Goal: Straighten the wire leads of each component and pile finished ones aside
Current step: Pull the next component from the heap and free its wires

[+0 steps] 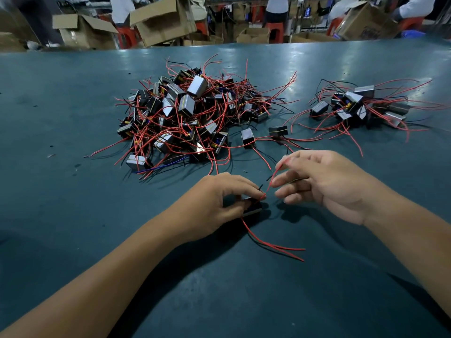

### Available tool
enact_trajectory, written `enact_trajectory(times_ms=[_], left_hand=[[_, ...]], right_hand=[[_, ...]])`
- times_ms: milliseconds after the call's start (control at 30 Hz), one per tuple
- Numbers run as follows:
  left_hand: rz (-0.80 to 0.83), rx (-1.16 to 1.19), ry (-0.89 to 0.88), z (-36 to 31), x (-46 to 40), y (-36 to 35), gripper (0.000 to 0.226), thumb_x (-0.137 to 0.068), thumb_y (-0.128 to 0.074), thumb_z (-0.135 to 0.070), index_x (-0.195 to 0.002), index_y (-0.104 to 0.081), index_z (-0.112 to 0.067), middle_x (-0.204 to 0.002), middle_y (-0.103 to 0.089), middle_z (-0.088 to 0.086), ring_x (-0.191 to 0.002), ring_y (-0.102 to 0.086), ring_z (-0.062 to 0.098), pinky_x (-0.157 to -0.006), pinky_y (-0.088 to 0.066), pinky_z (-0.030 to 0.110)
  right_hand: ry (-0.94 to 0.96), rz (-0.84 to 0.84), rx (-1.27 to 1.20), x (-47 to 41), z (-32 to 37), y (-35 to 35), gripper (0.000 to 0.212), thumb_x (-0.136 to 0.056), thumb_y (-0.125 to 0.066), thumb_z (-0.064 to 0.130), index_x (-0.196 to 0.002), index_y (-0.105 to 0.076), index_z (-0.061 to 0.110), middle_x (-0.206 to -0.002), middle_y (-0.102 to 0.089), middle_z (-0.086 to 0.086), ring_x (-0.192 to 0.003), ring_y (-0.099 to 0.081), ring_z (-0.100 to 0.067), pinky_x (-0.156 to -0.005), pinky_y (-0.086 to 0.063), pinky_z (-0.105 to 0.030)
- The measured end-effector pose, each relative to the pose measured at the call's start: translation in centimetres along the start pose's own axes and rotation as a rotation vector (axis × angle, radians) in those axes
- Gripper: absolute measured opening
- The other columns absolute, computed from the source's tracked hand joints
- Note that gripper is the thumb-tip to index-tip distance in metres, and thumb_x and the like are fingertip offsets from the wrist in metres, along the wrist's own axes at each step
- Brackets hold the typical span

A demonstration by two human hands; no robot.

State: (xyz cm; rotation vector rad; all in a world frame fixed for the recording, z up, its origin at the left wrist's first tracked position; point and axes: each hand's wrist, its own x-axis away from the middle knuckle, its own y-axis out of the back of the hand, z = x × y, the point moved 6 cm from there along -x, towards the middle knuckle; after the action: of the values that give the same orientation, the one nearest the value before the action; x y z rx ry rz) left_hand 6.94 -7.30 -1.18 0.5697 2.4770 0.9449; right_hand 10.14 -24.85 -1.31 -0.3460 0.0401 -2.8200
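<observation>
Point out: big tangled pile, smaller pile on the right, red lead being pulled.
big tangled pile (192, 113), head view, on a grey component near its middle
smaller pile (356, 106), head view, on its central components
red lead (272, 178), head view, mid-span between both hands

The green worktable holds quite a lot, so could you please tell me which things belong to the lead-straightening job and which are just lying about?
Part of the job:
- component held by left hand
- red lead pinched by right hand
- big tangled pile
- smaller pile at right
- two loose components between the piles

Just lying about:
- cardboard boxes beyond the table
- red stools
</observation>
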Motion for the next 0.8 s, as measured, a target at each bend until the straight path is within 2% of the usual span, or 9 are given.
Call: enact_trajectory(times_ms=[133, 200, 333, 400, 500, 567, 700, 800], left_hand=[[-0.013, -0.003, 0.005, 0.1, 0.0, 0.0, 0.023, -0.091, -0.068, 0.000, -0.109, -0.076, -0.012, -0.110, -0.072, -0.008, -0.102, -0.065, 0.012, -0.092, -0.050, 0.032], [-0.010, -0.007, 0.005, 0.1, 0.0, 0.0, 0.023, -0.091, -0.068, -0.001, -0.110, -0.076, -0.012, -0.110, -0.071, -0.008, -0.104, -0.064, 0.011, -0.093, -0.049, 0.030], [-0.004, -0.048, -0.016, 0.0, 0.0, 0.1, 0.026, -0.092, -0.067, 0.000, -0.112, -0.076, -0.014, -0.110, -0.070, -0.009, -0.107, -0.062, 0.007, -0.094, -0.048, 0.024], [0.002, -0.081, -0.046, -0.1, 0.0, -0.1, 0.028, -0.092, -0.067, 0.000, -0.114, -0.076, -0.013, -0.110, -0.069, -0.007, -0.105, -0.061, 0.007, -0.093, -0.046, 0.020], [-0.003, -0.117, -0.068, -0.3, 0.0, -0.2, 0.031, -0.090, -0.066, 0.002, -0.116, -0.075, -0.012, -0.111, -0.068, -0.003, -0.104, -0.062, 0.011, -0.093, -0.048, 0.025], [-0.004, -0.139, -0.073, -0.4, 0.0, -0.3, 0.032, -0.089, -0.065, 0.001, -0.117, -0.074, -0.012, -0.111, -0.068, -0.002, -0.103, -0.062, 0.012, -0.092, -0.049, 0.027], [0.036, -0.079, -0.032, -0.2, 0.1, -0.2, 0.031, -0.091, -0.069, -0.011, -0.121, -0.071, -0.016, -0.111, -0.065, -0.005, -0.095, -0.060, 0.003, -0.087, -0.044, 0.017], [0.093, -0.056, 0.011, 0.1, 0.2, -0.2, 0.036, -0.092, -0.071, -0.017, -0.127, -0.067, -0.020, -0.116, -0.062, -0.007, -0.098, -0.059, 0.007, -0.091, -0.045, 0.021]], right_hand=[[-0.002, 0.017, 0.045, 0.1, 0.6, 0.5, 0.056, -0.079, -0.063, 0.056, -0.109, -0.058, 0.008, -0.083, -0.071, -0.019, -0.065, -0.070, -0.027, -0.051, -0.056, -0.033], [0.015, 0.012, 0.071, 0.2, 0.7, 0.4, 0.062, -0.072, -0.067, 0.062, -0.107, -0.060, 0.011, -0.083, -0.071, -0.017, -0.066, -0.070, -0.027, -0.050, -0.056, -0.033], [0.017, -0.024, 0.072, 0.3, 0.8, 0.2, 0.067, -0.075, -0.062, 0.071, -0.110, -0.061, 0.014, -0.083, -0.072, -0.016, -0.067, -0.070, -0.028, -0.046, -0.052, -0.031], [0.040, -0.058, 0.118, 0.4, 0.7, 0.0, 0.061, -0.077, -0.064, 0.066, -0.107, -0.062, 0.013, -0.081, -0.073, -0.013, -0.065, -0.071, -0.026, -0.046, -0.052, -0.030], [0.095, -0.111, 0.197, 0.4, -0.1, -0.8, 0.032, -0.088, -0.073, 0.031, -0.110, -0.060, 0.011, -0.076, -0.073, -0.011, -0.060, -0.070, -0.023, -0.046, -0.052, -0.029], [0.078, -0.114, 0.183, 0.3, -0.7, -1.2, 0.025, -0.091, -0.068, 0.012, -0.113, -0.056, 0.009, -0.074, -0.074, -0.012, -0.058, -0.070, -0.022, -0.045, -0.052, -0.027], [0.058, -0.121, 0.169, 0.1, -0.8, -0.6, 0.020, -0.091, -0.063, 0.000, -0.109, -0.056, 0.006, -0.071, -0.073, -0.011, -0.058, -0.070, -0.021, -0.045, -0.052, -0.024], [0.051, -0.138, 0.175, 0.1, -0.6, -0.1, 0.014, -0.089, -0.062, -0.003, -0.099, -0.057, 0.006, -0.070, -0.073, -0.013, -0.058, -0.070, -0.022, -0.045, -0.053, -0.026]])
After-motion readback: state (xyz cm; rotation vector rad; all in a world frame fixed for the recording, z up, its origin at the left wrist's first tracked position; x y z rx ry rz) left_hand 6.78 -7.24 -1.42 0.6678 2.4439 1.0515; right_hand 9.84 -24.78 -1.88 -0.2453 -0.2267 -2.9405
